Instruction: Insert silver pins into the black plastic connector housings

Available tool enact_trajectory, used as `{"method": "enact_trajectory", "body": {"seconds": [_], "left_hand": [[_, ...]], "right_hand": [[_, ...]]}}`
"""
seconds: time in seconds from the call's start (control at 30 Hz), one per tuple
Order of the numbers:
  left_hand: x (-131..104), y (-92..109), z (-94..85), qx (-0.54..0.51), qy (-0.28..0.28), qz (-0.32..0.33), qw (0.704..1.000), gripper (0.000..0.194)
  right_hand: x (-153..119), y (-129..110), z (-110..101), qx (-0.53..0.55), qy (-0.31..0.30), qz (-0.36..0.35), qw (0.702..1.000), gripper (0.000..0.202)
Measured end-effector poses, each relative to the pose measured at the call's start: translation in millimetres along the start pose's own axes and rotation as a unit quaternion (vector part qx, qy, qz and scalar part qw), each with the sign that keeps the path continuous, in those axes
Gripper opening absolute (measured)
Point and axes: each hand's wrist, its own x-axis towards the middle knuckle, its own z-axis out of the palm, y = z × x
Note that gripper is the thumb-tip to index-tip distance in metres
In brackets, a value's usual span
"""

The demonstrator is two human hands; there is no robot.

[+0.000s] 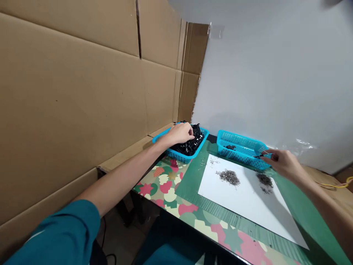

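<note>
My left hand (181, 133) reaches over the left blue basket (179, 156), which is heaped with shiny black plastic pieces (197, 141). Its fingers are curled closed at the heap, and whatever they pinch is hidden. At the right end of another blue basket (234, 156), my right hand (282, 162) pinches a small dark piece (258, 156) in its fingertips. A few black pieces (231, 147) lie on that basket's floor. On a white sheet (220, 191) in front are a pile of small metal parts (229, 177) and a darker pile (264, 179).
Cardboard panels (82, 92) wall off the left side, and a pale wall (270, 73) stands behind. The sheet rests on a green mat (190, 180) over a patterned tablecloth (168, 191). A yellow cable (342, 184) lies at the far right.
</note>
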Motion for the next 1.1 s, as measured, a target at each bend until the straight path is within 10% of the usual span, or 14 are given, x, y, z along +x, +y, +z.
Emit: {"method": "enact_trajectory", "body": {"seconds": [0.3,0.53,0.83,0.97,1.1], "left_hand": [[30,7,22.8,0.033,-0.022,0.010,0.999,0.034],[40,12,27.1,0.047,-0.019,0.025,0.998,0.019],[29,5,-0.8,0.027,0.079,-0.020,0.996,0.020],[28,10,-5.5,-0.154,0.127,-0.001,0.980,0.020],[23,41,4.8,-0.409,0.047,0.047,0.910,0.023]], "right_hand": [[-40,-5,-5,0.047,0.062,-0.014,0.997,0.066],[-65,-13,1,0.119,-0.227,-0.069,0.964,0.036],[-63,-18,16,0.134,-0.250,-0.060,0.957,0.020],[-64,-18,15,0.170,-0.252,-0.053,0.951,0.018],[-65,-22,12,0.234,-0.234,-0.054,0.942,0.023]]}}
